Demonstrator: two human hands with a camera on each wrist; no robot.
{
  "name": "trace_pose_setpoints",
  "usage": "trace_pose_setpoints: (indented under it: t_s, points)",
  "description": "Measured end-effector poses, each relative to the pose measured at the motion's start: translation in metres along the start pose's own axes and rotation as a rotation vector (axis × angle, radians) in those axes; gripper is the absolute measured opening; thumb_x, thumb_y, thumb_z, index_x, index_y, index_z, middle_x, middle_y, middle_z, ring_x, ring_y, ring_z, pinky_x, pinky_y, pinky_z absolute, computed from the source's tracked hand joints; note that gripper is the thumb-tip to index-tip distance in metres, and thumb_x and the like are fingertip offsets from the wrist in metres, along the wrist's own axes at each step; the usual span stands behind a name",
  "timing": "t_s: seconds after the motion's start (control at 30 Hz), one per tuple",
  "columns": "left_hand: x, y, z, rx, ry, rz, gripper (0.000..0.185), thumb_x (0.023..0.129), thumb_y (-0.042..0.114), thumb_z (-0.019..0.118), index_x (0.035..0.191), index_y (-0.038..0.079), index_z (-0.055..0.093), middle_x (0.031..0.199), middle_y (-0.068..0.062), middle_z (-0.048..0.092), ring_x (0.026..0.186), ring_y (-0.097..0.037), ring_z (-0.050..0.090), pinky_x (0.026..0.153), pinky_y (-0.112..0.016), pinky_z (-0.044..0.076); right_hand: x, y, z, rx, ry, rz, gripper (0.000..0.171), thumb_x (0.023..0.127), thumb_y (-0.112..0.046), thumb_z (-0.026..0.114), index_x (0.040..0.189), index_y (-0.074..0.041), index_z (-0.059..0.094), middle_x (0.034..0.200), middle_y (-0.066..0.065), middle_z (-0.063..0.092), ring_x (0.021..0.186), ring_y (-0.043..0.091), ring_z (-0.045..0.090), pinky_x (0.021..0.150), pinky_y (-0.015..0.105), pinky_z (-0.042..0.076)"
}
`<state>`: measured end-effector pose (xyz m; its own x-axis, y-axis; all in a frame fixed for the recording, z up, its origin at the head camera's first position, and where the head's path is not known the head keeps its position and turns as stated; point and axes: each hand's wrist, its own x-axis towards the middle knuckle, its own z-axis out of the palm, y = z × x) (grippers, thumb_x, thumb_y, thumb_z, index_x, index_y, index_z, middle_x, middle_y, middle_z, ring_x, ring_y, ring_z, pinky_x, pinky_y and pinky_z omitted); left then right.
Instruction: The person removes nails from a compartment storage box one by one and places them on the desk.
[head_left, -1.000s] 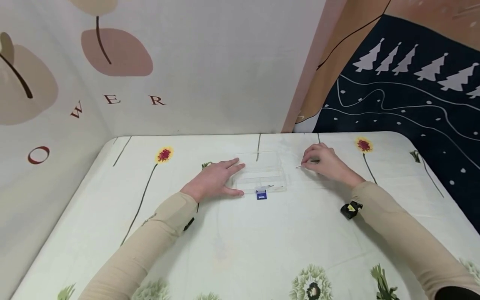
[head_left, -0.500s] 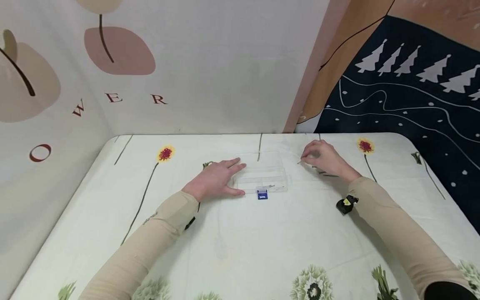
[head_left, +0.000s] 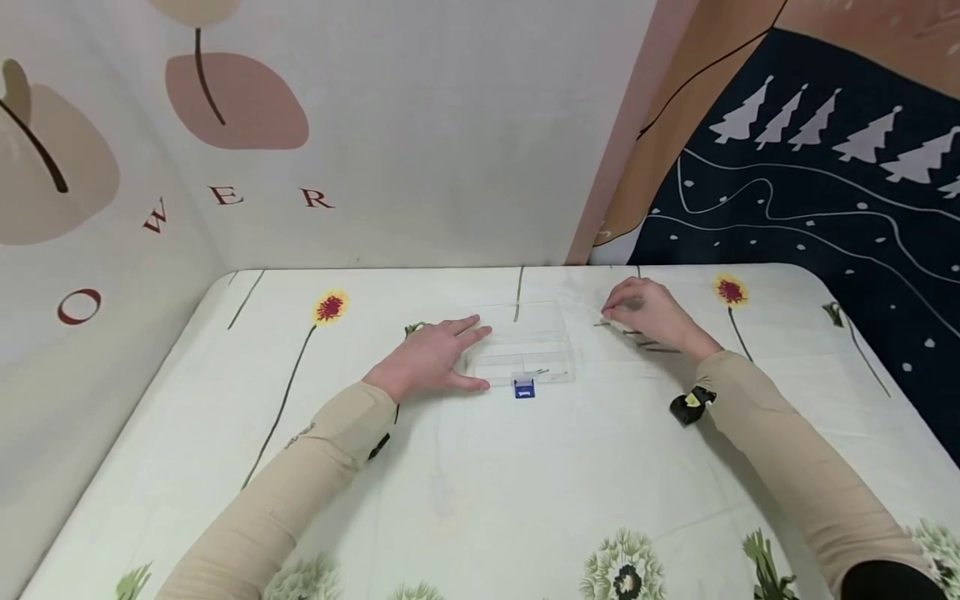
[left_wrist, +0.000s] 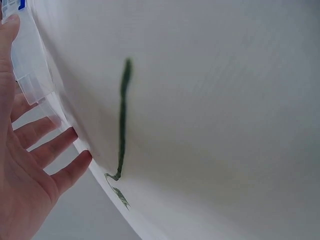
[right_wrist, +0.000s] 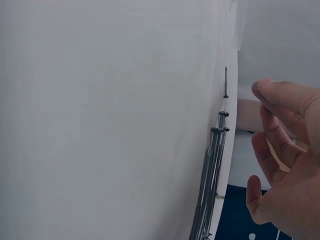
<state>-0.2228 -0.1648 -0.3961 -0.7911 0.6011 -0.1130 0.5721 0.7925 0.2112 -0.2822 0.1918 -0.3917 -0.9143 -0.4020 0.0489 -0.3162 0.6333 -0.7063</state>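
Observation:
A clear plastic compartment box (head_left: 551,346) with a blue latch (head_left: 524,389) lies on the table, with a few small nails (head_left: 536,372) in a front compartment. My left hand (head_left: 431,358) rests at its left side, fingers spread and straight; in the left wrist view the thumb lies by the box wall. My right hand (head_left: 651,315) hovers right of the box, thumb and forefinger tips close together and the other fingers loosely bent. One small nail (right_wrist: 226,82) lies on the cloth just off those fingertips. Several longer nails (right_wrist: 212,175) lie bunched behind it, partly beneath the hand.
A white flower-printed cloth (head_left: 480,483) covers the table. A pale curtain wall (head_left: 450,167) rises behind it, and a dark tree-printed cloth (head_left: 810,192) hangs at the right. A black wrist camera (head_left: 688,406) sits on the right sleeve.
My right hand has shifted slightly back and lifted, so the bunched nails show beneath it. The small nail at its fingertips now lies crosswise on the cloth. My left hand stays put.

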Motion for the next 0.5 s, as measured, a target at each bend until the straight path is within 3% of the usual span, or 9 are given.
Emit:
trace_pose_setpoints:
  t_s: [0.2, 0.5]
  points:
    - [0.0, 0.0, -0.002, 0.003, 0.002, 0.0, 0.085, 0.082, 0.06, 0.067, 0.149, 0.015, 0.04, 0.153, -0.012, 0.033, 0.137, -0.029, 0.035, 0.103, -0.053, 0.036, 0.0, -0.005, 0.0, 0.035, 0.01, 0.009, 0.015, 0.092, -0.009, 0.066, 0.098, 0.003, 0.073, 0.11, 0.017, 0.059, 0.111, 0.032, 0.048, 0.102, 0.054, 0.029]
    - [0.001, 0.0, -0.001, 0.016, -0.006, 0.008, 0.085, 0.083, 0.06, 0.066, 0.149, 0.014, 0.04, 0.153, -0.012, 0.034, 0.137, -0.029, 0.036, 0.102, -0.053, 0.037, -0.004, -0.021, 0.012, 0.081, -0.004, -0.02, 0.012, 0.09, -0.009, 0.068, 0.096, 0.0, 0.074, 0.109, 0.014, 0.059, 0.109, 0.029, 0.049, 0.096, 0.046, 0.034]
